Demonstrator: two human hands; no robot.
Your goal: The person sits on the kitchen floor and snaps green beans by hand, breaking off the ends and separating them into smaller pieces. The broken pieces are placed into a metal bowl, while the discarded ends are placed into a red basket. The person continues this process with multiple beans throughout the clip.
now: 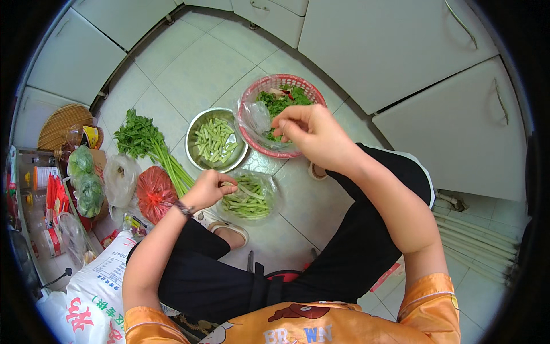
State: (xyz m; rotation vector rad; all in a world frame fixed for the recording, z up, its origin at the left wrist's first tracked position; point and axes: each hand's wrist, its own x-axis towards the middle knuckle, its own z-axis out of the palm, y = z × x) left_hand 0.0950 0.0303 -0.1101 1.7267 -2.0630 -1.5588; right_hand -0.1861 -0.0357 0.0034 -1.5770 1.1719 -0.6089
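Note:
My left hand (210, 189) has its thumb and forefinger pinched at the left edge of a clear plastic bag of green beans (249, 202); a pale bean lies by the fingertips, and whether it is gripped cannot be told. My right hand (300, 129) is over the near side of a red plastic basket (245, 92), fingers curled, with nothing clearly visible in them. The basket is lined with a clear bag and holds leafy greens (300, 96) and scraps. Left of it, a steel bowl (192, 159) holds snapped bean pieces (212, 139).
A bunch of celery (150, 144) lies on the tiled floor at left, beside a red plastic bag (155, 193) and bagged green vegetables (86, 185). A large white sack (101, 275) stands nearer. White cabinets (399, 51) edge the floor. A slippered foot (232, 236) is near the beans.

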